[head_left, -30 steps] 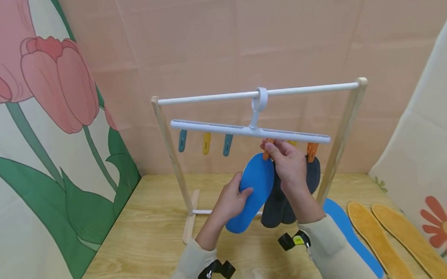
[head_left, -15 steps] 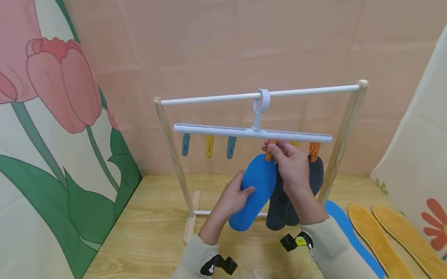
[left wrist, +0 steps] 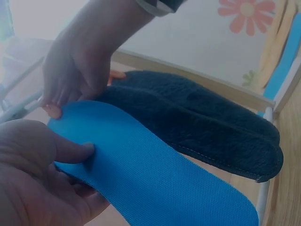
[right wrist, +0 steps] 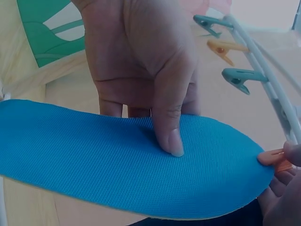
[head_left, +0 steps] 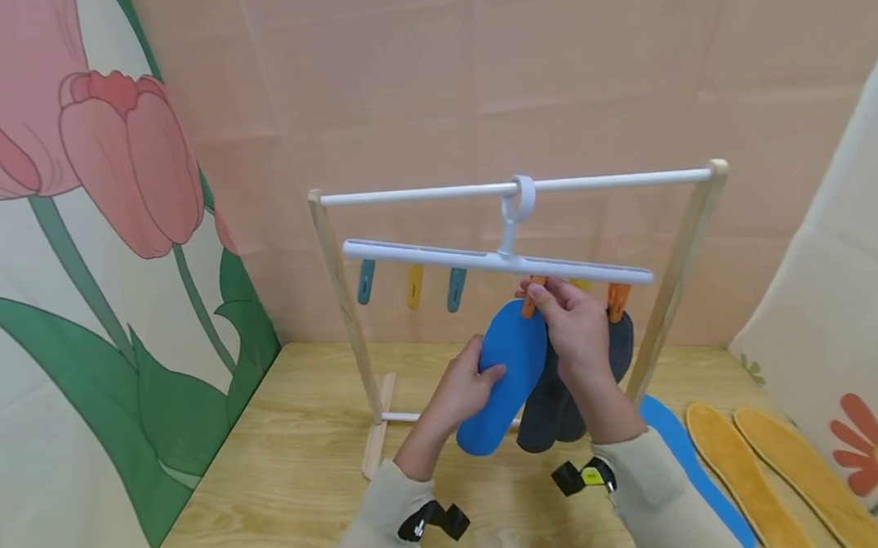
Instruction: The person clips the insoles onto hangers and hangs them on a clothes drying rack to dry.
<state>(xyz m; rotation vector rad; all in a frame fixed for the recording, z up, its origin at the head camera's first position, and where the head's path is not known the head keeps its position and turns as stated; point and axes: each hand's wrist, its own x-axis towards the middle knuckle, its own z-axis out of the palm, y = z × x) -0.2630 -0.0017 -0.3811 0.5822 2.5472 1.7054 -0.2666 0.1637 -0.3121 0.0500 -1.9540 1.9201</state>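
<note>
Wood-grained tabletop [head_left: 271,477] underneath, with a white hanger [head_left: 438,256] suspended above as landmark. Nearest, low and right of the hanger: loose blue insole [head_left: 698,467], partly covered by the right sleeve [head_left: 657,481], and two ochre insoles [head_left: 745,473] cut off at the lower border. Below the hanger's middle, a held blue insole [head_left: 508,377], pinched along one side by the left hand [head_left: 463,385], thumb across its face, fingers mostly hidden behind. Directly under the hanger's bar, just right of its hook, an orange clip [head_left: 532,298], pinched between thumb and fingertips of the upraised right hand [head_left: 579,327], tip overlapping the insole's upper end; depth of bite hard to make out. Under the hanger's right half, two dark insoles [head_left: 539,413], partly hidden behind hand and blue insole, plus another orange clip [head_left: 618,302]. Under its left half, two teal clips [head_left: 457,290]. Above the hanger, through its hook, a white-barred wooden rack [head_left: 670,297]. Beyond the hanger, tulip-printed cloth [head_left: 128,157] leftward, creased peach backdrop [head_left: 372,89] behind.
</note>
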